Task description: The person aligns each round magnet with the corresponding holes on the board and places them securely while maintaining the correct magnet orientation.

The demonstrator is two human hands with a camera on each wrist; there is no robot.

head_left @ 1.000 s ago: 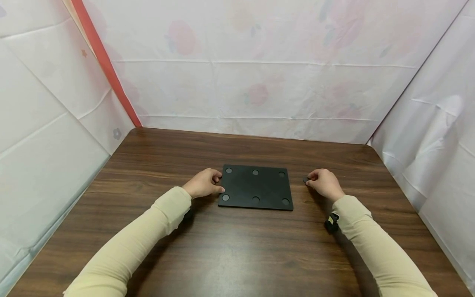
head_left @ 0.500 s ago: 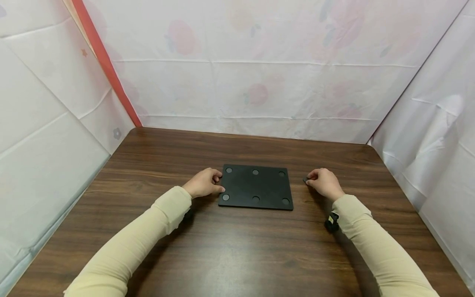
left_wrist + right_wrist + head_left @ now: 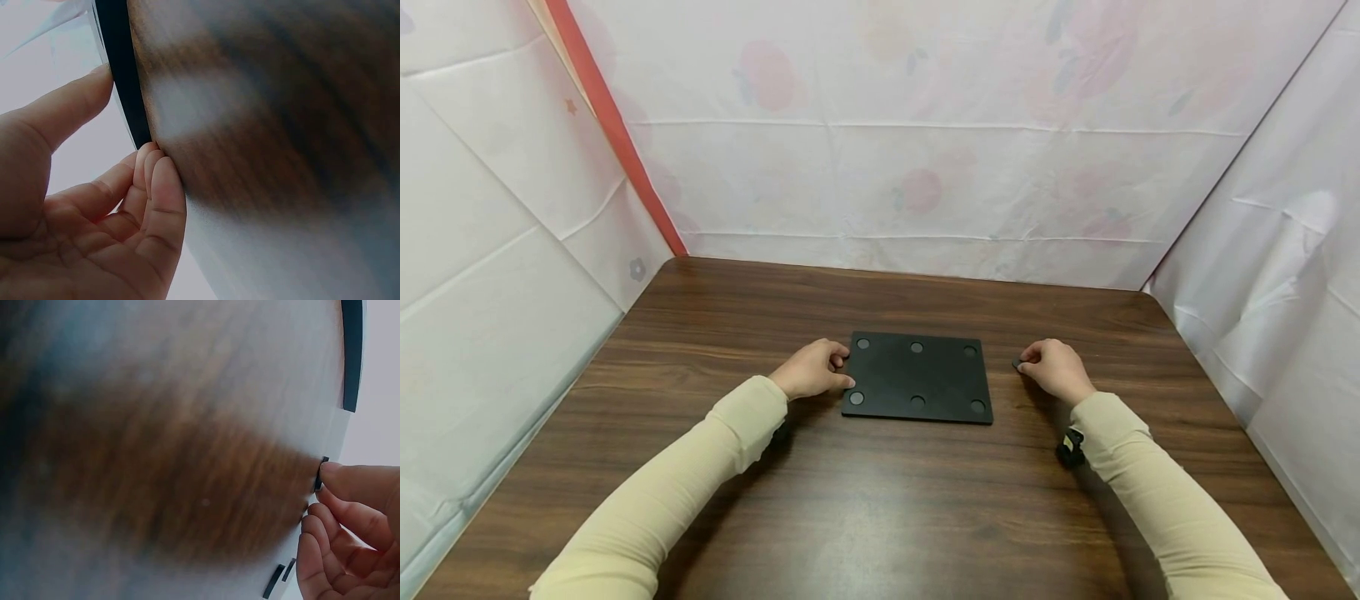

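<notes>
- Right hand (image 3: 1057, 372): thumb and finger pinch a small black piece (image 3: 319, 479), right of the board (image 3: 917, 375)
- Left hand (image 3: 809, 371): relaxed fingers touch the board's left edge
- Step, probably: picking up while steadying; next seems to call for lifting leftward
- Board: black, flat on the table (image 3: 880, 508), six round spots, three paler

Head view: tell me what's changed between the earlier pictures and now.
Nothing has visibly changed: nothing moved, and nothing was taken hold of or let go. The left hand stays at the left edge of the black board, and the right hand still pinches the small dark piece to the board's right.
</notes>
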